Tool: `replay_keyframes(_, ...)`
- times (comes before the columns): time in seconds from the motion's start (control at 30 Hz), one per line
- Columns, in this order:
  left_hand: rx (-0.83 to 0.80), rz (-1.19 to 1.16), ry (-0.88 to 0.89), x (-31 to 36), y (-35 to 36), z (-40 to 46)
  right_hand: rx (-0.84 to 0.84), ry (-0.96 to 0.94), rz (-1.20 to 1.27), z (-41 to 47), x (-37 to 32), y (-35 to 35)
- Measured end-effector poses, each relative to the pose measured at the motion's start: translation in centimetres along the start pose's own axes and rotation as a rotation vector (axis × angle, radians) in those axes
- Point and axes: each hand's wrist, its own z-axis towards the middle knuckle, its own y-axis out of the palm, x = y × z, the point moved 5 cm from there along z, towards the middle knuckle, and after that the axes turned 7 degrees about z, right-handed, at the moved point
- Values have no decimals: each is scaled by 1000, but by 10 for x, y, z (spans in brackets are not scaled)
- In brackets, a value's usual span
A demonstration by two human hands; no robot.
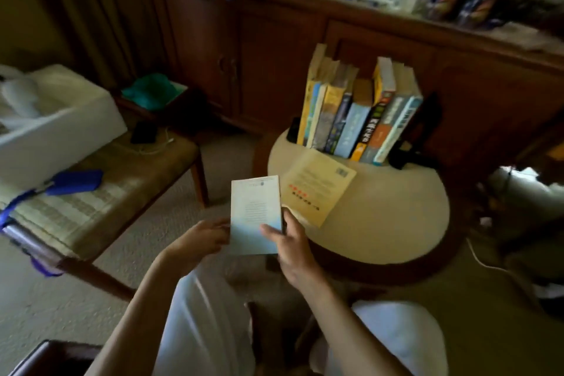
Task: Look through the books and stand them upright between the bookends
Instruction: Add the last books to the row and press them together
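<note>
I hold a pale blue-and-white book (254, 210) over the floor in front of the round cream stool (396, 217). My right hand (290, 250) grips its lower right edge, thumb on the cover. My left hand (198, 241) pinches its lower left edge. A yellow book (317, 189) lies flat on the stool beside it. Behind, several books (357, 119) stand upright, leaning slightly, between a black bookend on the left (293, 131) and a black bookend on the right (424, 128).
A wooden bench (128, 192) at left carries a white box (55, 122), a black phone (144, 132) and a blue-handled item (70, 183). A dark wood cabinet (274, 64) with papers on top runs behind. Cables lie on the carpet at right.
</note>
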Motion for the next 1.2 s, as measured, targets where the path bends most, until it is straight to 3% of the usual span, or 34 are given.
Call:
replay_keyframes(0.07,-133,-364,13,30,25,-15,-19,34,72,-16,-23,-27)
replay_keyframes(0.1,-168,-418,27,47,38,-22,-25,43,107,-24,-35,-41)
replay_keyframes(0.23,-183,-215,98,108,91,-21,13,-40,-23,-43,-80,-100)
replay_keyframes(0.33,-177,-236,62,144,123,-2,44,-163,-153,-49,-108,-154)
replay_keyframes(0.5,-278,-73,-30,187,163,47,241,-542,-996,-54,-124,-224)
replay_keyframes(0.63,-372,10,-77,209,195,78,174,-664,-1284,-39,-124,-225)
replay_keyframes(0.67,-409,-38,-86,215,202,80,187,-657,-1238,-36,-123,-228)
replay_keyframes(0.77,-480,-65,-41,228,212,89,360,-475,-803,-29,-129,-242)
replay_keyframes(0.83,-369,270,94,228,209,99,497,-403,-573,-26,-131,-255)
replay_keyframes(0.9,-110,860,246,218,195,114,548,-380,-427,-24,-128,-264)
replay_keyframes(0.97,49,1151,287,196,182,125,589,-365,-388,-23,-123,-268)
replay_keyframes(1.07,53,1201,285,148,168,139,655,-306,-326,-23,-112,-268)
replay_keyframes(1.2,169,1098,442,118,166,147,663,-214,-252,-16,-100,-262)
